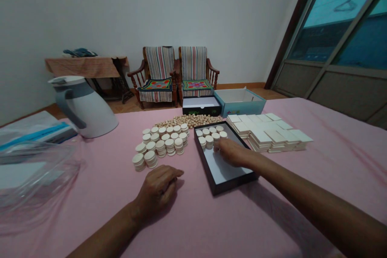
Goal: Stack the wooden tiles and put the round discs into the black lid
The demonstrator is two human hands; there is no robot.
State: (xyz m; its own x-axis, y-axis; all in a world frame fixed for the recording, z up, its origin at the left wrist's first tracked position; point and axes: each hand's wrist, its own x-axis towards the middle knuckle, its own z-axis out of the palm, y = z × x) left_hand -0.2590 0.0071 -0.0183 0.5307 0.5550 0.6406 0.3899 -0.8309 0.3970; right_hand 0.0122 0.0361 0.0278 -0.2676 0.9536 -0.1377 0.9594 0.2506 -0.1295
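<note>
My right hand reaches into a black-rimmed tray with a white bottom, its fingertips at the front stack of round white discs. The fingers are bent together against a disc stack, which they partly hide. Several disc stacks fill the tray's far end. My left hand rests on the pink cloth left of the tray, fingers loosely curled with the index finger reaching forward, holding nothing. Beyond it stand several more disc stacks. Small wooden pieces lie heaped behind them.
Stacked white square tiles lie right of the tray. A black box and a light blue box stand at the far edge. At left are a white jug and clear plastic packaging. Two chairs stand beyond.
</note>
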